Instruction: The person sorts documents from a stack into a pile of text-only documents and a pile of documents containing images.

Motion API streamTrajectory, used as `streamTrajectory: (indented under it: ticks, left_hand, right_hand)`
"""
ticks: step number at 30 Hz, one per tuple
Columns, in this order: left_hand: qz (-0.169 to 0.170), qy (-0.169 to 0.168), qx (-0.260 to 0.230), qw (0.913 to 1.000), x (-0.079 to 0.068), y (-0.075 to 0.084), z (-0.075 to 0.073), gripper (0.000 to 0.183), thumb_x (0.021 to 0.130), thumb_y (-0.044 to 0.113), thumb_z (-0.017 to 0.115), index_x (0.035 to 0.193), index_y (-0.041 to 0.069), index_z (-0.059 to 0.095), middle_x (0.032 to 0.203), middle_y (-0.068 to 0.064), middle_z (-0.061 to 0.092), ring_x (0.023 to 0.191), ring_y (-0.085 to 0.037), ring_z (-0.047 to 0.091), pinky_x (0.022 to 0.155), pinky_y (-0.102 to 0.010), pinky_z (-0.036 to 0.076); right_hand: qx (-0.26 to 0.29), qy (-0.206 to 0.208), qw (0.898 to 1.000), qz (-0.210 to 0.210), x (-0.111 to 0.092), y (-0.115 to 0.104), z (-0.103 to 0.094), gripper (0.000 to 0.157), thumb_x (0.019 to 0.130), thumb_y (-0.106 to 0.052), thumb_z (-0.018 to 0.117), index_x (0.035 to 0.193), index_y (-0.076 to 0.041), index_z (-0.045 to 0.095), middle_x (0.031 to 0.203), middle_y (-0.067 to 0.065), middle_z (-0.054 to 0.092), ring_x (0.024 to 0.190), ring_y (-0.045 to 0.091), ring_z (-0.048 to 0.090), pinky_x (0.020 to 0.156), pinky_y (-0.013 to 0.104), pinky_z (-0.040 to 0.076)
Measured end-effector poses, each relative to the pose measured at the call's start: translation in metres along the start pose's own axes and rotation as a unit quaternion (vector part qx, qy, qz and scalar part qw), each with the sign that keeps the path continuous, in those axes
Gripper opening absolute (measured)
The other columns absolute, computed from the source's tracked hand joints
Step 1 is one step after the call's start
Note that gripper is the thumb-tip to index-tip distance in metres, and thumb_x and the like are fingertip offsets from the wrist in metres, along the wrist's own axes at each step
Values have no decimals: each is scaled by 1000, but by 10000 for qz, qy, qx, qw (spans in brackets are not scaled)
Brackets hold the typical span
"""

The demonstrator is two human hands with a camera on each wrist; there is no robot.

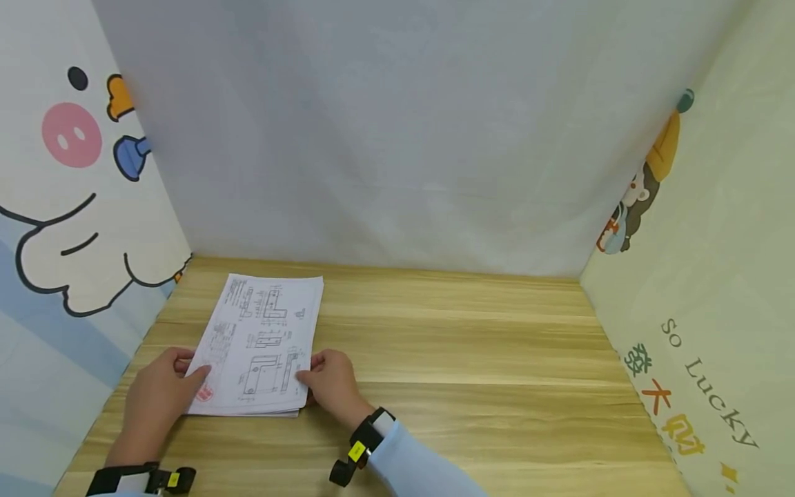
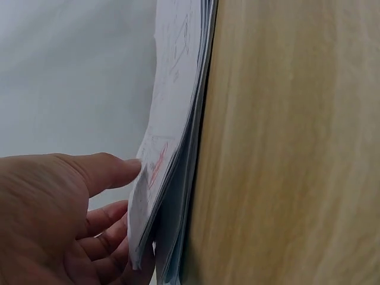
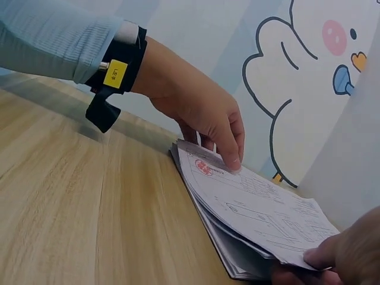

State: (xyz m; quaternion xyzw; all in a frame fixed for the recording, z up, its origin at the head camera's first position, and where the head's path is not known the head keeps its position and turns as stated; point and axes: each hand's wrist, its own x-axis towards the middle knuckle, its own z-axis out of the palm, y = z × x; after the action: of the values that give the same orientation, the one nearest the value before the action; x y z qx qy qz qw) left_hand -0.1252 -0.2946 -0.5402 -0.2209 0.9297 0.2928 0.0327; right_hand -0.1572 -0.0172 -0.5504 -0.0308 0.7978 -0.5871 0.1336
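Note:
A stack of paper sheets (image 1: pixel 254 345) printed with technical drawings lies at the left of the wooden table, a red stamp mark near its lower left corner. My left hand (image 1: pixel 158 390) grips the stack's left edge, thumb on top and fingers beneath. On the opposite edge my right hand (image 1: pixel 335 386) pinches the sheets, its thumb over the printed face. In the left wrist view the upper sheets (image 2: pixel 169 119) bend up at the held corner, apart from those below. The right wrist view shows a gap between upper and lower sheets (image 3: pixel 237 252) near the right hand.
The wooden table (image 1: pixel 472 386) extends to the right of the stack. A grey curtain (image 1: pixel 397 138) stands behind it. Printed cloth panels flank both sides, a cartoon one (image 1: pixel 74 241) at left and a yellowish one (image 1: pixel 702 290) at right.

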Motion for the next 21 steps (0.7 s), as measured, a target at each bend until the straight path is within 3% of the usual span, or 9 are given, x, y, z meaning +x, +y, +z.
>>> streamTrajectory:
  ticks: [4,10,14,21]
  left_hand:
    - [-98,-15,-9,10000,2,-3,2,66,97,41,70,138,-7,54,120,-28,62,95,-38,58,80,-53,47]
    - [41,122,-3,9999,3,-3,2,63,98,41,68,136,-8,57,125,-29,60,104,-42,59,82,-55,49]
    - [116,211,-81,9997,1,-1,1,59,100,40,66,134,-7,58,124,-28,61,104,-41,60,81,-54,50]
    - [66,493,-91,9987,3,0,4,63,102,42,61,139,-9,56,127,-30,56,109,-45,55,87,-59,48]
  right_hand:
    - [-282,359,9984,-335,-2,2,-1,13,89,-5,79,92,-5,67,74,-1,64,60,9,60,49,22,51]
    - [-628,681,9928,-761,-2,4,-4,13,89,-5,78,96,-5,67,83,-3,61,72,8,57,59,20,49]
    - [-459,620,9954,-566,0,5,-5,12,91,-6,77,97,-6,68,81,-3,63,70,8,58,58,21,50]
    - [535,426,9976,-81,2,2,-11,15,91,-10,78,102,-6,69,80,1,72,67,10,63,56,23,47]
